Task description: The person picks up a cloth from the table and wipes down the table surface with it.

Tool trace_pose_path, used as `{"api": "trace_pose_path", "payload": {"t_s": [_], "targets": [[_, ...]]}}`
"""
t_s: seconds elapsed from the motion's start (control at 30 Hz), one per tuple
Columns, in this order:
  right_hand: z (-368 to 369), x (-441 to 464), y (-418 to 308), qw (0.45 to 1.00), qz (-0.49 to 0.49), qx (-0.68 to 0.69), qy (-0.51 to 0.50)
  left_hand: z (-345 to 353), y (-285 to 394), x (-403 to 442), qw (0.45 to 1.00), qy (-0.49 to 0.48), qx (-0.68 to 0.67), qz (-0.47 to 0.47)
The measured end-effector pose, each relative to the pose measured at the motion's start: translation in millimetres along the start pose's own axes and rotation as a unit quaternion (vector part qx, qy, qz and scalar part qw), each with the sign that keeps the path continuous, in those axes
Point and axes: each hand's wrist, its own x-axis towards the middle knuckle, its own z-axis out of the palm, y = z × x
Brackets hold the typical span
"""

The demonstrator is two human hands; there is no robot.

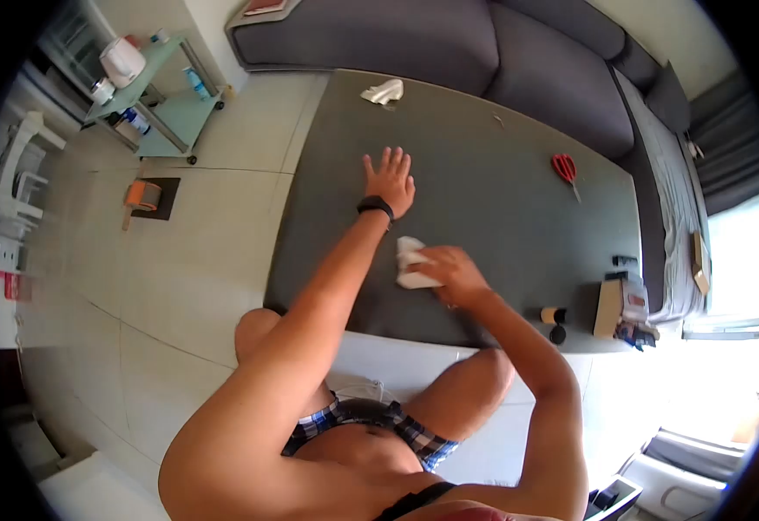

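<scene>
My left hand point(390, 181) lies flat on the dark grey table point(483, 174), fingers spread, with a black band at its wrist. Closer to me, my right hand point(454, 273) grips a white tissue point(412, 263) and presses it on the tabletop; the fingers are slightly blurred. Toward the far edge lies another crumpled white tissue point(384, 91), beyond my left hand. Red-handled scissors point(565, 170) rest at the far right of the table, apart from both hands.
Several small items stand around a box point(608, 308) at the table's right corner, near a small jar point(554, 315). A grey sofa point(449, 39) borders the far side. A glass trolley point(171, 122) with a kettle point(122, 61) stands at the left. My knees are at the near edge.
</scene>
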Motion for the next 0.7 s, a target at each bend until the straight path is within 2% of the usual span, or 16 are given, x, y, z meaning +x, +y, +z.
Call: {"api": "trace_pose_path", "payload": {"t_s": [0.17,0.3,0.43,0.47,0.53,0.7], "targets": [[-21,9,144,0.965,0.189,-0.117,0.142,-10,1,-1,1.000,-0.004,-0.016,-0.012],[-34,68,207,0.937,0.257,-0.148,0.184,-14,2,-1,0.999,-0.019,-0.035,-0.011],[-15,141,218,0.938,0.248,-0.101,0.219,-13,3,-1,0.999,-0.022,-0.032,-0.027],[-7,155,221,0.950,0.185,-0.103,0.228,-14,4,-2,0.999,-0.028,-0.033,-0.024],[0,170,204,0.960,0.161,-0.095,0.210,-17,3,-1,0.999,-0.030,-0.028,-0.018],[11,131,175,0.980,0.090,-0.071,0.163,-17,3,0,0.998,-0.041,-0.051,-0.020]]}}
